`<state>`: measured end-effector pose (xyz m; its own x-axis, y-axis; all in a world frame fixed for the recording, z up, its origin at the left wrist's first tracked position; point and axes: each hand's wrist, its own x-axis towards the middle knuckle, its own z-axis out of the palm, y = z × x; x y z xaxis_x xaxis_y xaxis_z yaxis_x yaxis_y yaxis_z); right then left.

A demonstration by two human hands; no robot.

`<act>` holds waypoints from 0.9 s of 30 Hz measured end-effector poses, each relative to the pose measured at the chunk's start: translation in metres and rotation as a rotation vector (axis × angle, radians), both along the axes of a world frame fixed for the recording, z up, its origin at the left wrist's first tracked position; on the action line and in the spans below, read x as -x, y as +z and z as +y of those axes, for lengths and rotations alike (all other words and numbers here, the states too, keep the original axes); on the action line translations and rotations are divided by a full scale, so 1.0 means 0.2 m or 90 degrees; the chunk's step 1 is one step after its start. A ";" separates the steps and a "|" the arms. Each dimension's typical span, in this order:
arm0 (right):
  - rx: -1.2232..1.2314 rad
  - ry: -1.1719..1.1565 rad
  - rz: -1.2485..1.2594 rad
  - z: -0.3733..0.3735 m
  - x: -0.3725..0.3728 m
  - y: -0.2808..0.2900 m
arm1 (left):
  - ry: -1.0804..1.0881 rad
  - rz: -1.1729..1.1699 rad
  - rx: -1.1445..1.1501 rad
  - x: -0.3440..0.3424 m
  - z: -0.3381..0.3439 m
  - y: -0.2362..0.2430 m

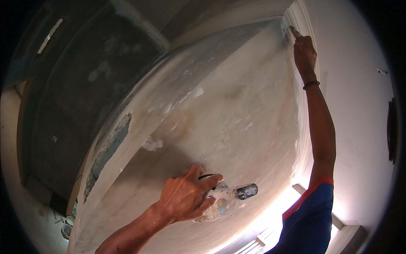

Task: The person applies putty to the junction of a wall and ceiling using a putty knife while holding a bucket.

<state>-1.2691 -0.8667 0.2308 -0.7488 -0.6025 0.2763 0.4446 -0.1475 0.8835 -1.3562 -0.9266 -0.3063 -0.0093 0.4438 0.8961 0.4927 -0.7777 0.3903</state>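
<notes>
My left hand [184,194] grips a putty-smeared trowel [222,205] with a dark-ended handle [246,191], held against or just in front of the pale plastered wall [224,118]. My right hand [304,53] reaches high to the top right corner, beside a white moulding [299,12], closed round a small scraper or putty knife [292,30] whose blade is hard to make out. Fresh pale filler runs down the wall's right edge below that hand. Uneven grey patches and smears mark the plaster.
A chipped grey strip [105,154] runs along the wall's left edge. Beyond it are a dark grey surface [84,97] and small containers [67,230] at lower left. A bright window [258,241] shows at the bottom, with a plain white surface [355,139] to the right.
</notes>
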 end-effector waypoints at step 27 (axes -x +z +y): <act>-0.112 -0.045 -0.050 -0.33 0.17 0.04 | 0.001 0.002 -0.008 -0.01 0.00 0.00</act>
<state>-1.3029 -0.9331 0.2383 -0.8058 -0.5818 0.1104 0.3589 -0.3315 0.8725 -1.3539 -0.9262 -0.3069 -0.0076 0.4321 0.9018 0.4949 -0.7820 0.3789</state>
